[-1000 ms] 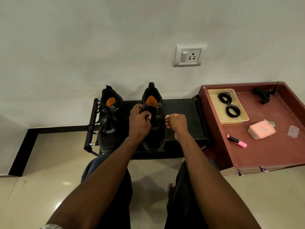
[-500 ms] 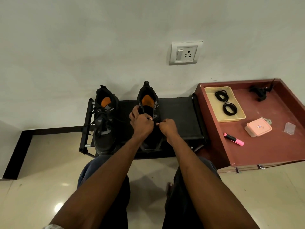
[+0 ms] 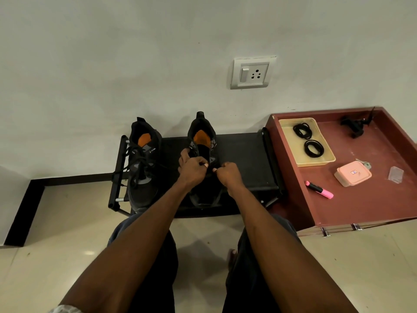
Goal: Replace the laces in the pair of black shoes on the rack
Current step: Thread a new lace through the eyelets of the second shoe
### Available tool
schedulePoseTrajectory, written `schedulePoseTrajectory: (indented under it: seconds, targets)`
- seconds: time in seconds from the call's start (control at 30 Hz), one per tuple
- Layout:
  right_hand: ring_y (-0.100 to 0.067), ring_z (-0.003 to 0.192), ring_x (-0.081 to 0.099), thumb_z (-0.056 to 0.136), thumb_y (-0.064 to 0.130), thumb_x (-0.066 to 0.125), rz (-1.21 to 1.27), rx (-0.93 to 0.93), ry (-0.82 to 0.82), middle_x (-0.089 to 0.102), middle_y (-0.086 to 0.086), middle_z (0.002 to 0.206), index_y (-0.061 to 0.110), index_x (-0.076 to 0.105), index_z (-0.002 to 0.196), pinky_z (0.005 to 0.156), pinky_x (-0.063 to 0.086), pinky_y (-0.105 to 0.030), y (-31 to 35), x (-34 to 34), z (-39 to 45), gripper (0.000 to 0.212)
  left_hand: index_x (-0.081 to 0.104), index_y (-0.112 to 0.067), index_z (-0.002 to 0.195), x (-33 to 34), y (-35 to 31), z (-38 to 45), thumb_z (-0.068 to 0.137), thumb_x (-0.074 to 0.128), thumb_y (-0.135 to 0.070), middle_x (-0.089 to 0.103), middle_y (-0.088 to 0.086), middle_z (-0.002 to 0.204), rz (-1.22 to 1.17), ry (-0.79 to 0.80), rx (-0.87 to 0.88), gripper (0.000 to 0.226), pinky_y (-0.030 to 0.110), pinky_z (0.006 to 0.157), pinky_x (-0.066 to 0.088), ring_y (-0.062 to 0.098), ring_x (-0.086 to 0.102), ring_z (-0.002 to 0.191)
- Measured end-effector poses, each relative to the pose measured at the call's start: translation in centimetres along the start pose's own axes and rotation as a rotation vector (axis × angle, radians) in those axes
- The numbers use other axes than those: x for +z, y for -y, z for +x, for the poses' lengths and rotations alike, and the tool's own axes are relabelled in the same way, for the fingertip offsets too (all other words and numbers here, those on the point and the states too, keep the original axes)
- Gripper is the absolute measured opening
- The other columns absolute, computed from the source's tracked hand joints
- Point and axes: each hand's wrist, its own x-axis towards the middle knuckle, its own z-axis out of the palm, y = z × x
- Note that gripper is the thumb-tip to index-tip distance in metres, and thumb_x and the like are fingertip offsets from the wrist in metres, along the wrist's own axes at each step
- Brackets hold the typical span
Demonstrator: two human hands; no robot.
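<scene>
Two black shoes stood side by side on a low black rack (image 3: pixel 243 154) against the wall, heels toward the wall and toes toward the person. The left shoe (image 3: pixel 143 168) was laced, its black lace (image 3: pixel 135 163) loose and spilling over the rack's left end bar. Both hands worked over the middle of the right shoe (image 3: pixel 203 141) (orange insole visible at its opening). The left hand (image 3: pixel 191 169) lay on the shoe's tongue area with fingers curled and thumb pressed to forefinger in a pinch; the right hand (image 3: pixel 228 173) sat just beside it, fingers likewise curled with thumb and forefinger pinched together. What each pinch held could not be told, since any lace there was lost against the dark shoe. To the right of the rack lay a maroon tray (image 3: pixel 291 177) holding a cream tray (image 3: pixel 325 162) with two coiled black laces (image 3: pixel 308 140), a pink highlighter (image 3: pixel 319 189), and a pink box (image 3: pixel 353 173).
</scene>
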Motion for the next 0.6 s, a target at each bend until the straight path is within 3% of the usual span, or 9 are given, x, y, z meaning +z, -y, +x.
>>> schedulePoseTrajectory:
  seconds: [0.17,0.23,0.33,0.4,0.43,0.53,0.6]
  targets:
    - [-0.027,0.086,0.06,0.091,0.018,0.068,-0.081,-0.033,-0.009,0.064,-0.017,0.095,0.008,0.059,0.09,0.068,0.044,-0.031,0.0,0.0,0.1,0.014,0.075,-0.019,0.104,0.8,-0.1,0.4,0.092,0.066,-0.017,0.014,0.004,0.161,-0.149,-0.052,-0.089,0.014,0.049,0.12,0.016,0.031,0.018,0.144]
    - [-0.025,0.084,0.058,0.092,0.018,0.068,-0.109,-0.046,-0.014,0.061,-0.013,0.09,0.009,0.058,0.087,0.067,0.042,-0.03,-0.1,-0.1,0.0,0.014,0.072,-0.015,0.116,1.1,0.0,0.7,0.088,0.07,-0.019,0.018,0.004,0.162,-0.236,-0.067,-0.174,0.028,0.05,0.12,0.018,0.031,0.019,0.144]
    - [-0.023,0.084,0.056,0.093,0.019,0.067,-0.136,-0.055,-0.027,0.059,-0.01,0.087,0.011,0.055,0.077,0.068,0.04,-0.028,-0.1,-0.2,-0.1,0.021,0.051,-0.015,0.144,1.7,0.5,1.4,0.084,0.069,-0.03,0.021,0.01,0.162,-0.257,-0.013,-0.243,0.064,0.052,0.119,0.024,0.032,0.025,0.143]
    - [-0.023,0.084,0.057,0.094,0.019,0.066,-0.156,-0.067,-0.026,0.06,-0.01,0.087,0.007,0.061,0.082,0.068,0.04,-0.029,-0.1,-0.2,-0.2,0.017,0.022,-0.02,0.157,1.8,1.0,1.9,0.079,0.065,-0.035,0.023,0.014,0.161,-0.272,0.02,-0.289,0.09,0.056,0.115,0.032,0.037,0.034,0.14]
    - [-0.024,0.085,0.058,0.094,0.019,0.066,-0.164,-0.075,-0.025,0.061,-0.011,0.087,0.004,0.065,0.088,0.068,0.04,-0.029,-0.1,-0.1,-0.3,0.016,0.019,-0.02,0.157,1.6,0.7,1.6,0.081,0.064,-0.035,0.02,0.013,0.162,-0.248,0.054,-0.28,0.089,0.057,0.115,0.032,0.037,0.035,0.14]
    - [-0.03,0.09,0.064,0.094,0.021,0.066,-0.214,-0.102,-0.043,0.067,-0.016,0.093,0.0,0.068,0.095,0.067,0.041,-0.03,0.0,-0.1,-0.6,0.021,0.05,-0.023,0.141,0.3,0.4,0.9,0.094,0.058,-0.029,-0.005,0.01,0.167,-0.112,0.235,-0.158,0.048,0.057,0.121,0.018,0.036,0.017,0.148]
    - [-0.03,0.093,0.065,0.094,0.021,0.066,-0.245,-0.134,-0.059,0.068,-0.015,0.096,0.002,0.069,0.096,0.068,0.042,-0.029,0.2,-0.3,-1.0,0.019,0.059,-0.032,0.134,-0.5,1.0,0.7,0.095,0.06,-0.026,-0.02,0.008,0.165,-0.033,0.337,-0.088,0.039,0.055,0.124,0.009,0.038,0.002,0.151]
